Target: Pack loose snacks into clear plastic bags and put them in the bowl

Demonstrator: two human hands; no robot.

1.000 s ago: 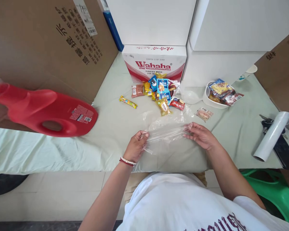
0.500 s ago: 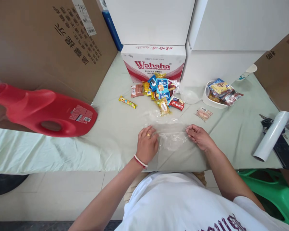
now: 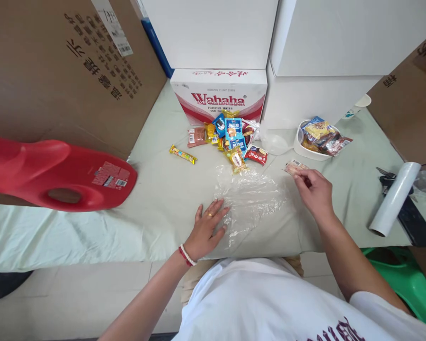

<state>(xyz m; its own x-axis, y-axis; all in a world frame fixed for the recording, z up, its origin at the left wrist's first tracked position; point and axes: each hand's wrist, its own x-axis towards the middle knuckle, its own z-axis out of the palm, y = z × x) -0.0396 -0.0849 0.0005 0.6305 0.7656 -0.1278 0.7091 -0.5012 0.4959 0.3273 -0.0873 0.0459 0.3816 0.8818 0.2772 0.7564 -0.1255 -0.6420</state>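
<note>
The left hand (image 3: pixel 206 234), fingers spread, lies at the left edge of the clear film (image 3: pixel 253 203); dragging could wrinkle it! Farther right, the right hand (image 3: pixel 316 192) meets the pale packet (image 3: pixel 294 166), pinch unclear; a loose grip could drop it.

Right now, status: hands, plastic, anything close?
Left hand spread at clear plastic's left edge. Right hand at snack packet, grip unclear. Plastic wrinkled on table; snack pile just beyond.

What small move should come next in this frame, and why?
Probably pinch and lift the small pinkish packet with the right hand: its fingertips are at the packet, though a firm grip can't be confirmed, and the clear plastic lies spread nearby, the left hand open at its left edge.
</note>
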